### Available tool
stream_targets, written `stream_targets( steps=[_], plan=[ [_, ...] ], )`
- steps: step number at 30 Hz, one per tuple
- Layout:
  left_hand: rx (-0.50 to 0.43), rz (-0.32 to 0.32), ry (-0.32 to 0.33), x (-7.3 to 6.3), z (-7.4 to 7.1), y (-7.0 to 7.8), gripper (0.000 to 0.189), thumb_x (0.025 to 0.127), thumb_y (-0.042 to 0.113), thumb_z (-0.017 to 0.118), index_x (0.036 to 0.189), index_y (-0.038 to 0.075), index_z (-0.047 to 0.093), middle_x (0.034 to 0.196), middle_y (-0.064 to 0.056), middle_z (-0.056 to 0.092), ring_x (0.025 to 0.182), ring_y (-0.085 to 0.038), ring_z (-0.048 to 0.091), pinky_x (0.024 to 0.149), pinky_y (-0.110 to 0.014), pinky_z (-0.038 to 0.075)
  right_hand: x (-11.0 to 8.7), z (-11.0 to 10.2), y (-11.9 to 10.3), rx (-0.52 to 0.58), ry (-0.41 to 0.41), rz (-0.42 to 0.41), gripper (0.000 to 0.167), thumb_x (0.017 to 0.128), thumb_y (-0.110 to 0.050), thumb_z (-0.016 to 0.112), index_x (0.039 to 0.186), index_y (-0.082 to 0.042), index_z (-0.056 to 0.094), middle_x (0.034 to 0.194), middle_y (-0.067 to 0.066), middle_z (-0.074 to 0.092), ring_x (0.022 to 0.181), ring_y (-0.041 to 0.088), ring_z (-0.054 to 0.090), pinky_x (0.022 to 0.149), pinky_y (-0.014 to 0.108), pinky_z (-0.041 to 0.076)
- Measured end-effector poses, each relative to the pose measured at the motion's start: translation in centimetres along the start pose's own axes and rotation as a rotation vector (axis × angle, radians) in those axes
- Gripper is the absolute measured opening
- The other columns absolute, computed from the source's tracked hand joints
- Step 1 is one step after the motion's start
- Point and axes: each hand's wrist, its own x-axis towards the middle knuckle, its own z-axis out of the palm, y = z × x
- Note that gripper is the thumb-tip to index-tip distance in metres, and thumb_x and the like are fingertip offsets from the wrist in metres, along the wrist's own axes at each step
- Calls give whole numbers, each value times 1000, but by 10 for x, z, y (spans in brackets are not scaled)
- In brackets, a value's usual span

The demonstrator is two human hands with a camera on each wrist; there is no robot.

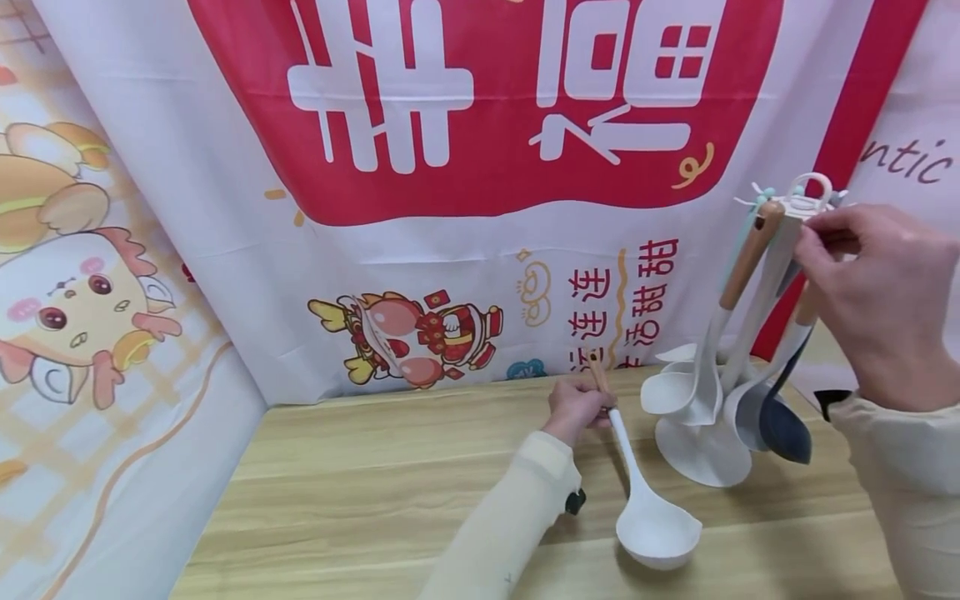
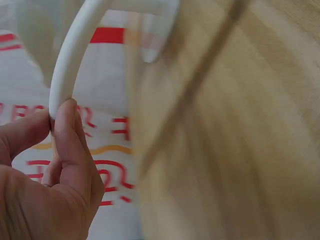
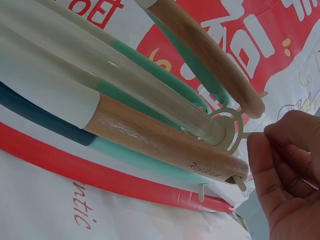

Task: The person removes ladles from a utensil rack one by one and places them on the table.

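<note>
My left hand [image 1: 576,410] grips a white ladle [image 1: 658,533] with a wooden handle, where the handle meets the white shaft. The ladle's bowl hangs low toward me, over the wooden table. In the left wrist view, thumb and fingers pinch the ladle's shaft [image 2: 75,55]. On the right, my right hand [image 1: 885,292] is at the top of a white utensil stand [image 1: 708,467]. Its thumb and finger pinch one hook of the stand's top ring [image 3: 239,135]. A wooden-handled utensil [image 3: 150,135] hangs beside those fingers.
Several utensils hang around the stand, including a white ladle [image 1: 667,392] and a dark-blue utensil [image 1: 787,433]. Some have mint-green handles [image 3: 155,167]. Behind the wooden table [image 1: 360,483] hangs a red and white printed cloth [image 1: 420,192]; another printed cloth [image 1: 82,333] covers the left side.
</note>
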Motion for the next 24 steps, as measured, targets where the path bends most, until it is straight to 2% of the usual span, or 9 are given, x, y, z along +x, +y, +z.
stream_targets(
  steps=[5, 7, 9, 11, 13, 15, 20, 24],
  plan=[
    [-17, -74, 26, 9, 9, -15, 17, 80, -4, 84, 82, 6, 70, 67, -7, 69, 50, -10, 62, 60, -29, 65, -1, 3, 4, 34, 34, -5, 40, 107, -22, 58, 135, 5, 67, 130, 32, 69, 113, 56, 66, 110, 64, 49],
    [-13, -86, 30, 11, 12, -21, 17, 80, -4, 84, 81, 6, 71, 67, -7, 69, 50, -11, 62, 57, -27, 63, -1, 4, 6, 44, 47, -2, 40, 108, -23, 57, 135, 5, 67, 130, 32, 69, 111, 55, 67, 115, 49, 51],
    [-6, -93, 34, 14, 14, -25, 16, 80, -3, 85, 81, 7, 72, 67, -7, 69, 51, -11, 62, 55, -26, 63, -2, 5, 7, 49, 58, 5, 40, 109, -24, 56, 135, 4, 67, 130, 31, 70, 111, 54, 67, 117, 30, 46],
    [-1, -92, 40, 15, 16, -29, 17, 80, -3, 85, 82, 7, 71, 68, -7, 69, 51, -11, 62, 56, -26, 63, -3, 6, 9, 52, 65, 14, 40, 109, -24, 55, 135, 3, 67, 130, 31, 69, 111, 52, 67, 114, 12, 39],
    [7, -84, 46, 17, 17, -32, 19, 79, -4, 85, 81, 7, 70, 67, -7, 67, 51, -12, 62, 57, -28, 64, -3, 6, 10, 69, 68, 29, 40, 109, -25, 55, 136, 2, 67, 131, 30, 69, 112, 51, 67, 109, 3, 34],
    [19, -75, 55, 18, 18, -35, 21, 78, -5, 85, 78, 7, 68, 65, -6, 65, 49, -12, 61, 59, -29, 65, -5, 7, 12, 85, 81, 49, 40, 109, -27, 55, 136, -1, 68, 132, 26, 71, 112, 48, 67, 108, 2, 35],
    [34, -66, 63, 18, 19, -39, 26, 76, -7, 85, 71, 8, 64, 60, -5, 62, 46, -11, 58, 57, -30, 64, -8, 8, 15, 122, 116, 117, 39, 109, -32, 54, 137, -9, 70, 137, 13, 72, 114, 31, 68, 112, 12, 44],
    [51, -52, 66, 19, 19, -39, 26, 76, -7, 86, 70, 7, 65, 59, -5, 63, 45, -10, 58, 53, -27, 62, -8, 6, 12, 145, 120, 150, 38, 109, -32, 55, 137, -11, 70, 139, 11, 71, 115, 20, 66, 114, 16, 45]
  ],
)
